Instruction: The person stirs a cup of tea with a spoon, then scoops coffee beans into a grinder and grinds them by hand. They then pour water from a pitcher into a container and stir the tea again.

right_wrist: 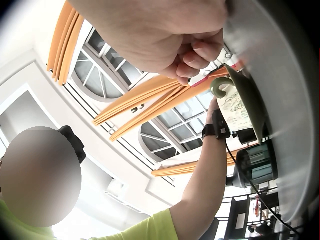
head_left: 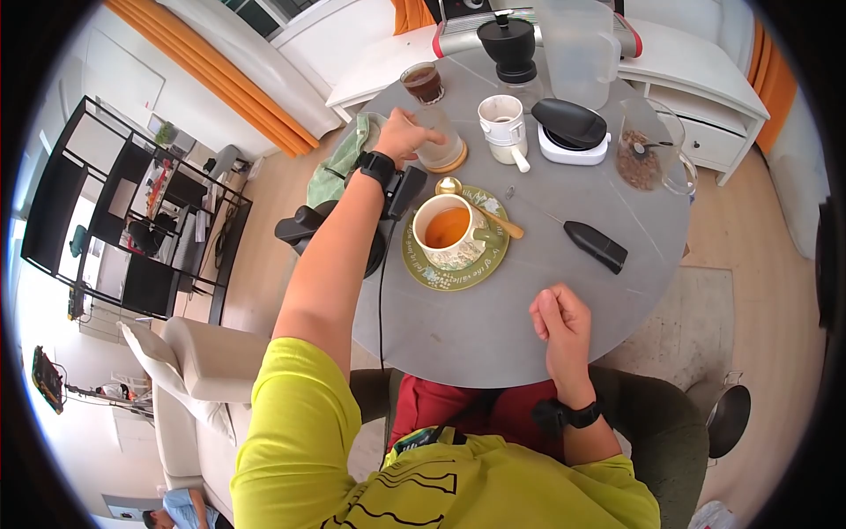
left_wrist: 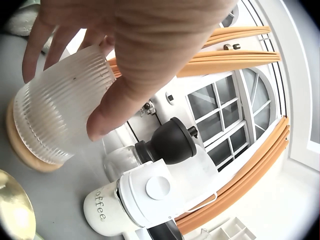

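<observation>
The left hand [head_left: 404, 137] is nearer, fingers curved round the upright glass [head_left: 441, 152], at eleven o'clock from the curled right hand [head_left: 564, 331].

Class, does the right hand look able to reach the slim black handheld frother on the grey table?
Probably yes: the right hand is near the frother, with only bare tabletop between, though its fingers are curled.
</observation>
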A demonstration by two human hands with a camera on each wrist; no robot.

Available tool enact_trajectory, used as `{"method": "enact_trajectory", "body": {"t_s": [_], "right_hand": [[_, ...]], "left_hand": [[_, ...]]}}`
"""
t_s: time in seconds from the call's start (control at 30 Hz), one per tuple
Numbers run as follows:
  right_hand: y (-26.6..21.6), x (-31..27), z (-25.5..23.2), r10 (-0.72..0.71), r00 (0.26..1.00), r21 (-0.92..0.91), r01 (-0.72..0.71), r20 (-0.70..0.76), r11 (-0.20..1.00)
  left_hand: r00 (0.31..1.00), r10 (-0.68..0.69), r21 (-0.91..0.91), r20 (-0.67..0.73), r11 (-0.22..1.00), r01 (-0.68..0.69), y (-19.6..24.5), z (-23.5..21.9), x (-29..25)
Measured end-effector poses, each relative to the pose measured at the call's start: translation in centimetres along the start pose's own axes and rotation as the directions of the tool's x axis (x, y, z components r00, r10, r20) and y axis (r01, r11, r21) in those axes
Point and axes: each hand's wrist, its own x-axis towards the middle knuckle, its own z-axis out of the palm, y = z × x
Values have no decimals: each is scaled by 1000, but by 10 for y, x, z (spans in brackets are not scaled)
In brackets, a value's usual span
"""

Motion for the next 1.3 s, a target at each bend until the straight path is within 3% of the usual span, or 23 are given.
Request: {"method": "enact_trajectory", "body": {"t_s": [0.43,0.5,0.53,0.6,0.63,0.7,0.77,0.9,1.0,1.1,1.13,1.3], "right_hand": [[2,1,2,-31,999,6,31,-20,999],[0,0,3,-27,999,-5,27,-19,1000],[-1,0,3,-22,999,-11,22,-24,1000],[0,0,3,-28,999,-30,27,-28,999],[1,1,3,-31,999,-40,30,-33,999],[2,1,3,-42,999,-39,41,-31,998],[4,1,3,-49,998,-31,49,-26,998],[3,1,4,-60,997,-39,59,-49,998],[2,1,5,-65,997,-59,62,-49,996],[3,0,6,-60,997,-85,56,-48,995],[3,1,7,-68,996,-94,62,-56,994],[4,1,8,-86,993,-111,78,-75,991]], "left_hand": [[996,-45,-11,81,999,46,-5,4,1],[991,119,38,-61,992,-117,-9,9,3],[991,118,31,-63,993,-116,-4,7,-3],[918,333,39,-213,942,-333,5,1,-14],[919,329,33,-216,944,-329,13,-3,-27],[852,474,-52,-222,867,-496,27,-15,-67],[865,474,-158,-163,853,-497,26,-22,-111],[912,403,-403,-76,824,-398,-18,-17,-182],[981,192,-506,9,847,-161,-57,-8,-215],[998,38,-549,54,836,-2,-98,4,-222],[996,-27,-568,82,820,69,-101,5,-226],[987,-63,-596,146,791,139,-95,13,-219]]}}
